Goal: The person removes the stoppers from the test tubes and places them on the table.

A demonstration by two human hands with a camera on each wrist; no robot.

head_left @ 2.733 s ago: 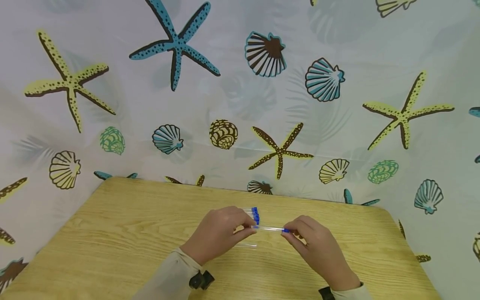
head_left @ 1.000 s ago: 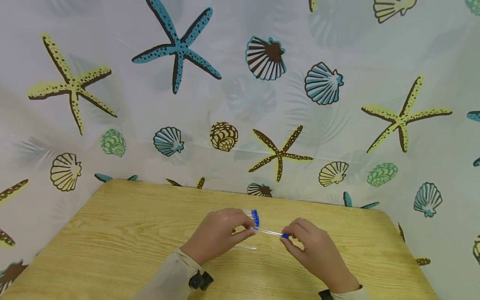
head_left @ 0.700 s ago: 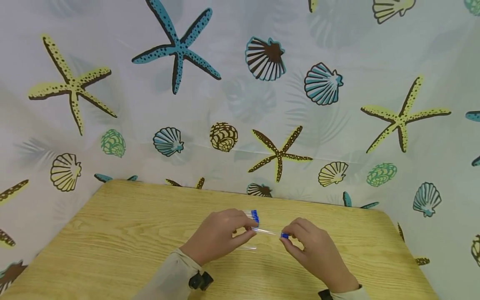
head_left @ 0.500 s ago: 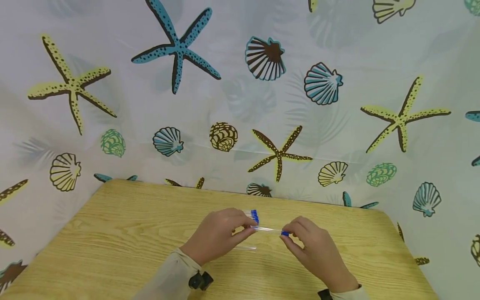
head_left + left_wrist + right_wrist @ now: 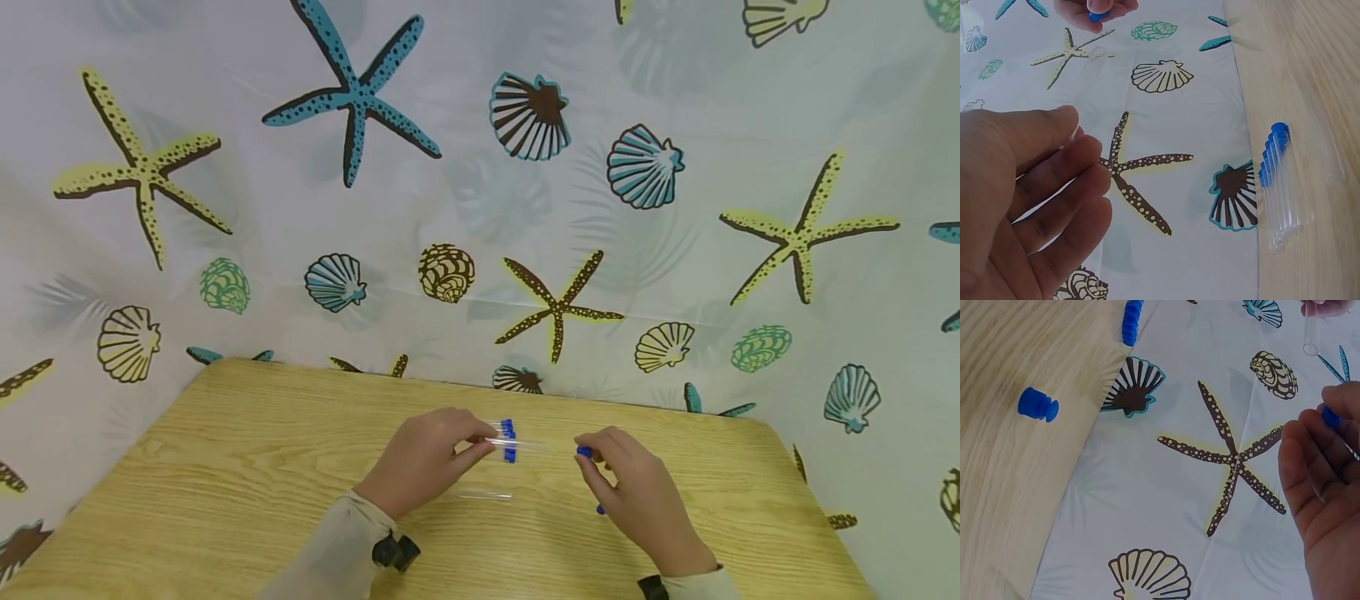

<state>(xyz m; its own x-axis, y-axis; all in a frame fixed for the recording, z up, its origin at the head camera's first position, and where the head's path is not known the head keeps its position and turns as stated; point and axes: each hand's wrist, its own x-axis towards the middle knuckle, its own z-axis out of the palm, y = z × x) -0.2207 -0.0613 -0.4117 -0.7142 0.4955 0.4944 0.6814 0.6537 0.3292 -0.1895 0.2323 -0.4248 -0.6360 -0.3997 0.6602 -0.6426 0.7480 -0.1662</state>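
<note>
My left hand [image 5: 420, 462] pinches one end of a clear test tube [image 5: 521, 444], held level above the table with its open mouth toward the right. Between thumb and fingertips my right hand [image 5: 637, 496] grips a small blue stopper [image 5: 584, 452], a short gap away from that mouth. In the right wrist view the tube's round mouth [image 5: 1310, 349] shows clearly. Beyond the left hand lie several test tubes with blue stoppers [image 5: 509, 427], side by side in a row; the hand hides part of them. Another blue stopper [image 5: 1035, 404] stands on the table, mostly hidden by the right hand in the head view.
A loose clear tube [image 5: 485, 497] without a stopper lies on the wooden table [image 5: 300, 442], nearer me than the row. A white curtain [image 5: 420, 208] printed with starfish and shells hangs along the table's back and sides.
The blue stopper has come off the tube's end. My right hand has moved slightly right and up with it, while the left has drawn the tube left and up.
</note>
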